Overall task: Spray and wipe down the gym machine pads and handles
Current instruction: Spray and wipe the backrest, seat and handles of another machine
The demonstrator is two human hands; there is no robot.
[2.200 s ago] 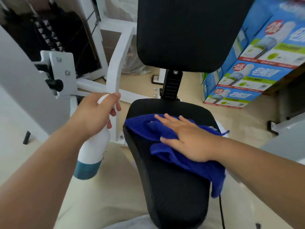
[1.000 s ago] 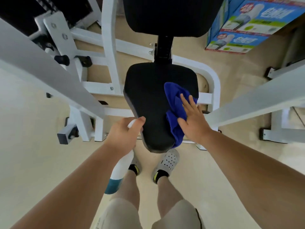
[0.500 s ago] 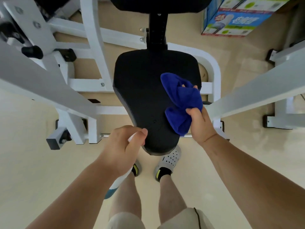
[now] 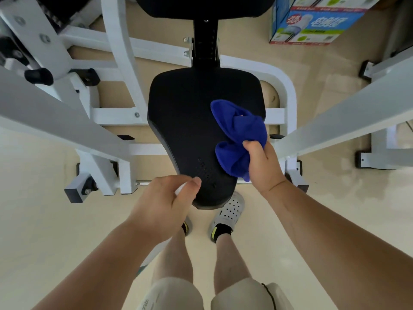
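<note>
The black seat pad (image 4: 192, 121) of the gym machine lies below me, its narrow front end pointing at my feet. My right hand (image 4: 261, 168) grips a bunched blue cloth (image 4: 239, 135) over the seat's right side; whether the cloth touches the pad I cannot tell. My left hand (image 4: 163, 204) holds the white spray bottle (image 4: 181, 189) by its top, just left of the seat's front tip; most of the bottle is hidden under hand and forearm. The black back pad (image 4: 201, 7) shows at the top edge.
White frame bars (image 4: 67, 126) cross on the left and another white arm (image 4: 335, 121) slants on the right. A blue printed carton (image 4: 312, 21) stands on the beige floor at the top right. My two feet in perforated grey shoes (image 4: 228, 211) stand under the seat's tip.
My right hand went from pressing the cloth flat on the seat to gathering it into a bunch in a grip. My view rose and pulled back; my left hand keeps the bottle.
</note>
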